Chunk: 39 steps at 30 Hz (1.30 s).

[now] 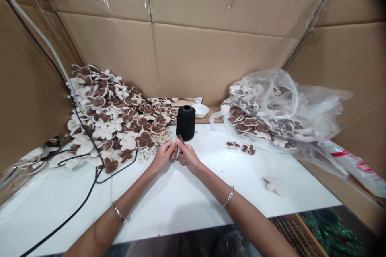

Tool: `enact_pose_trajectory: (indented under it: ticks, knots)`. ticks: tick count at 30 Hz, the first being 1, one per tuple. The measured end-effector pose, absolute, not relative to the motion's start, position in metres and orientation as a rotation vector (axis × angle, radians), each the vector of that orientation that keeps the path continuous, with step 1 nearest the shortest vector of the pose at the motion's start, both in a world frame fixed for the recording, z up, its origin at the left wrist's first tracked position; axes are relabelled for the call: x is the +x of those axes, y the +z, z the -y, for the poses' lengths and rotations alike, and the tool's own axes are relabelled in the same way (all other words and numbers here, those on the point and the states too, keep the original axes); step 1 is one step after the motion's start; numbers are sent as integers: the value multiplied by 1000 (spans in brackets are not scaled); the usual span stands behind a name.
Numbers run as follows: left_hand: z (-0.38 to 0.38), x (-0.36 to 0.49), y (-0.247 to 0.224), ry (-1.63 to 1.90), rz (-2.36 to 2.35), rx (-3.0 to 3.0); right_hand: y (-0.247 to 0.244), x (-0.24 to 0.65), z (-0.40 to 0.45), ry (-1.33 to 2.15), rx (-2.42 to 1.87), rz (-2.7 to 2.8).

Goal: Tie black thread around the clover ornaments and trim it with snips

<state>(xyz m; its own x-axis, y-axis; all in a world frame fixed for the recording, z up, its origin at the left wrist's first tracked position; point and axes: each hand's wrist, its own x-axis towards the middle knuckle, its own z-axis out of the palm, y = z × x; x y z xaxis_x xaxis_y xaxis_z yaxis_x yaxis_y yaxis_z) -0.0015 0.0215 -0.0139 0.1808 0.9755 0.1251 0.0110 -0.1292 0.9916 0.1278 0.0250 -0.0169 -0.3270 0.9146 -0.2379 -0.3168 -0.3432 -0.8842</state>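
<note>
My hands meet at the middle of the white table, just in front of a black thread cone point(185, 122). My left hand point(165, 154) is closed, its fingers pinching a small fabric flower point(177, 153) of which mainly a cream edge shows. Closed beside it, my right hand point(189, 156) grips what look like small thread snips point(181, 138), their dark points sticking up past the fingers. The handles are hidden in the palm. Two brown flowers point(248, 149) with cream ties lie to the right of my hands. A blurred cream flower point(272, 184) is nearer the right front.
A tall heap of brown and cream flowers point(102, 104) fills the left, with cream trimmings point(163, 136) at its foot. A white bowl point(200, 111) stands behind the cone. Right is a clear plastic bag point(280, 100) of flowers. A black cable point(90, 188) crosses the left; cardboard walls point(211, 56) enclose the table.
</note>
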Motion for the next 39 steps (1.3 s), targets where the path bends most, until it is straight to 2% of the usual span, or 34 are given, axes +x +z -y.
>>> enact_pose_trajectory:
  ticks: [8,25,39]
  knots:
    - [-21,0,-17,1124,-1012,1263,-27,128,-31,1734,-984,975]
    - [-18,20,-16,1331,-893,721,-27,113,-32,1528,-907,885]
    - [-20,21,-14,1277,-816,526,-27,111,-33,1560,-911,910]
